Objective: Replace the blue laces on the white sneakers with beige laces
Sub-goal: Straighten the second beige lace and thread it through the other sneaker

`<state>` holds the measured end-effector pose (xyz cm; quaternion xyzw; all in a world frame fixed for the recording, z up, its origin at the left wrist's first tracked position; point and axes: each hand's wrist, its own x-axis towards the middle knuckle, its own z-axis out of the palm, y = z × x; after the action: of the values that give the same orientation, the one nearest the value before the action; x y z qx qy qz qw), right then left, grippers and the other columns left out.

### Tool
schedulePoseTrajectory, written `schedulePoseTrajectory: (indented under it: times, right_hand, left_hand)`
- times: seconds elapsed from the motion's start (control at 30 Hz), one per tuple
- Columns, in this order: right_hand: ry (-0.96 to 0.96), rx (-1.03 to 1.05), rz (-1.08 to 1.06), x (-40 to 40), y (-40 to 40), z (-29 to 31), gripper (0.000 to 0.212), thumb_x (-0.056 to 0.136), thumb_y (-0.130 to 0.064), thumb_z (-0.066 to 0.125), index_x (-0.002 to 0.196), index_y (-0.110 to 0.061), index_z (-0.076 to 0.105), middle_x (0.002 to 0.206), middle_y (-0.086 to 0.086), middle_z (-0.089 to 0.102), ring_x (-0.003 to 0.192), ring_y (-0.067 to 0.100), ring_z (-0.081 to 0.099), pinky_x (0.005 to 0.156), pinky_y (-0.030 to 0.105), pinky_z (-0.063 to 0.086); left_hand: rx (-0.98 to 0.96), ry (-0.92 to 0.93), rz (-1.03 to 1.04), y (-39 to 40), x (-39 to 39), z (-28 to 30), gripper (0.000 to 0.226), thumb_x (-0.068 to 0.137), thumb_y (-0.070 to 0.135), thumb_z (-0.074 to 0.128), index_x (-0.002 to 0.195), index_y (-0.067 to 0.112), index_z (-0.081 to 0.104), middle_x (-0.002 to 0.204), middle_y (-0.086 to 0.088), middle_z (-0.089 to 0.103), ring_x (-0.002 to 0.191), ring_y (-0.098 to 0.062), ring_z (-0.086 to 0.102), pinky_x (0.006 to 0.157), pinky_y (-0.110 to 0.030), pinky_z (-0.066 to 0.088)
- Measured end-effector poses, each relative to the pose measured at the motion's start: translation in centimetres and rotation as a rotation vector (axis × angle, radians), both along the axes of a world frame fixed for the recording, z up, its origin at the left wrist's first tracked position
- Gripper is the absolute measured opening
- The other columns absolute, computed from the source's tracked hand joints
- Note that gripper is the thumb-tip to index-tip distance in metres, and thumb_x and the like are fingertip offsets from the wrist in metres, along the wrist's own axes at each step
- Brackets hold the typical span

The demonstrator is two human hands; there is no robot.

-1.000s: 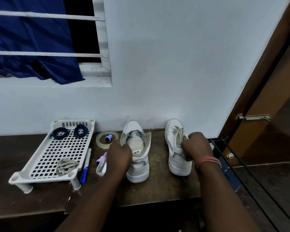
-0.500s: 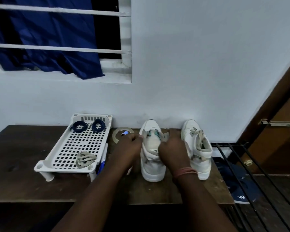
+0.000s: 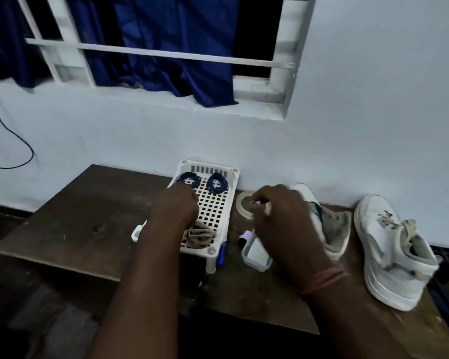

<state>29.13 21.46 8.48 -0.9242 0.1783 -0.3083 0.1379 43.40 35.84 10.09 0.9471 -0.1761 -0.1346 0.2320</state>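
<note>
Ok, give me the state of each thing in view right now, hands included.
Left hand: over the tray, fingers curled, grip unclear.
Right hand: fingers curled above the tape roll.
Blue laces: two coils on the white tray.
Beige lace: bundled on the tray.
Left sneaker: unlaced.
Right sneaker: laced in beige.

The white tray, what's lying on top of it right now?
On the tray: two coiled blue laces at the far end, a beige lace bundle at the near end. The left hand covers part of the tray.
</note>
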Motion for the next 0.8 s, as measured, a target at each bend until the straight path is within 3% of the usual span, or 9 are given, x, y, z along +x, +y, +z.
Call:
schedulePoseTrajectory:
  times: [0.07, 0.13, 0.2, 0.27, 0.33, 0.43, 0.53, 0.63, 0.8]
  right_hand:
    - [0.216, 0.055, 0.155, 2.9, 2.0, -1.0, 0.019, 0.081, -0.031, 0.059, 0.091, -0.022, 0.073, 0.091, 0.003, 0.072, 0.090, 0.030, 0.066, 0.083, 0.043, 0.051]
    - [0.389, 0.050, 0.201, 5.3, 3.1, -2.4, 0.019, 0.086, -0.034, 0.063, 0.099, -0.023, 0.072, 0.102, -0.001, 0.073, 0.101, 0.028, 0.065, 0.087, 0.041, 0.048]
    - [0.533, -0.064, 0.211, 7.1, 3.8, -3.4, 0.018, 0.086, -0.033, 0.066, 0.100, -0.022, 0.070, 0.101, 0.001, 0.073, 0.102, 0.031, 0.064, 0.082, 0.037, 0.044]
    - [0.601, -0.076, 0.230, 8.0, 3.8, -3.9, 0.015, 0.086, -0.032, 0.067, 0.096, -0.020, 0.070, 0.097, 0.003, 0.073, 0.099, 0.032, 0.066, 0.076, 0.034, 0.040]
    - [0.577, -0.017, 0.234, 8.4, 3.4, -4.4, 0.015, 0.087, -0.032, 0.068, 0.094, -0.020, 0.074, 0.094, 0.002, 0.073, 0.093, 0.029, 0.068, 0.074, 0.032, 0.046]
    - [0.448, 0.234, 0.228, 7.8, 2.1, -3.8, 0.012, 0.089, -0.028, 0.071, 0.084, -0.020, 0.078, 0.081, -0.001, 0.073, 0.075, 0.017, 0.067, 0.071, 0.033, 0.054]
    - [0.281, 0.414, 0.158, 6.2, 0.7, -2.1, 0.009, 0.087, -0.026, 0.075, 0.082, -0.021, 0.080, 0.074, -0.004, 0.072, 0.066, 0.010, 0.065, 0.065, 0.031, 0.052]
    - [0.111, 0.532, 0.092, 4.3, -0.4, -0.7, 0.007, 0.085, -0.019, 0.076, 0.081, -0.022, 0.079, 0.069, -0.005, 0.073, 0.065, 0.008, 0.068, 0.064, 0.031, 0.055]
    - [-0.107, 0.697, 0.051, 1.4, -1.5, 0.8, 0.010, 0.091, -0.013, 0.072, 0.085, -0.021, 0.076, 0.066, -0.001, 0.073, 0.060, 0.012, 0.072, 0.060, 0.037, 0.060]
  left_hand:
    - [0.152, 0.071, -0.062, 0.0, 0.7, -0.8, 0.030, 0.094, 0.009, 0.066, 0.124, 0.010, 0.070, 0.126, -0.012, 0.067, 0.117, -0.028, 0.066, 0.100, -0.037, 0.054]
    - [0.178, 0.137, -0.069, -0.4, 1.4, -1.9, 0.035, 0.089, 0.015, 0.074, 0.124, 0.012, 0.070, 0.126, -0.010, 0.068, 0.113, -0.025, 0.066, 0.099, -0.036, 0.053]
    - [0.180, 0.148, -0.099, -0.9, 2.1, -3.1, 0.034, 0.087, 0.017, 0.076, 0.121, 0.014, 0.072, 0.122, -0.009, 0.070, 0.103, -0.024, 0.066, 0.092, -0.033, 0.053]
    - [0.191, 0.157, -0.109, -1.0, 2.5, -4.0, 0.032, 0.090, 0.016, 0.071, 0.122, 0.014, 0.072, 0.123, -0.010, 0.070, 0.106, -0.026, 0.066, 0.092, -0.034, 0.052]
    - [0.162, 0.158, -0.110, -1.1, 2.8, -4.3, 0.030, 0.092, 0.016, 0.069, 0.121, 0.013, 0.073, 0.121, -0.011, 0.070, 0.110, -0.028, 0.067, 0.093, -0.035, 0.052]
    - [0.080, 0.173, -0.132, -0.7, 2.6, -3.3, 0.023, 0.090, 0.017, 0.071, 0.112, 0.013, 0.076, 0.112, -0.011, 0.073, 0.102, -0.028, 0.069, 0.082, -0.035, 0.053]
    - [-0.252, 0.357, -0.096, -0.5, 1.9, -1.6, 0.011, 0.089, 0.012, 0.075, 0.100, 0.011, 0.076, 0.100, -0.016, 0.077, 0.090, -0.030, 0.072, 0.081, -0.040, 0.058]
    - [-0.613, 0.629, -0.072, -0.8, 0.7, -0.2, 0.016, 0.091, 0.001, 0.071, 0.104, 0.009, 0.074, 0.093, -0.018, 0.078, 0.078, -0.026, 0.075, 0.072, -0.038, 0.063]
    - [-0.882, 0.736, -0.066, -2.3, 0.0, 0.3, 0.027, 0.087, -0.008, 0.070, 0.111, 0.006, 0.073, 0.101, -0.020, 0.077, 0.087, -0.029, 0.074, 0.076, -0.035, 0.058]
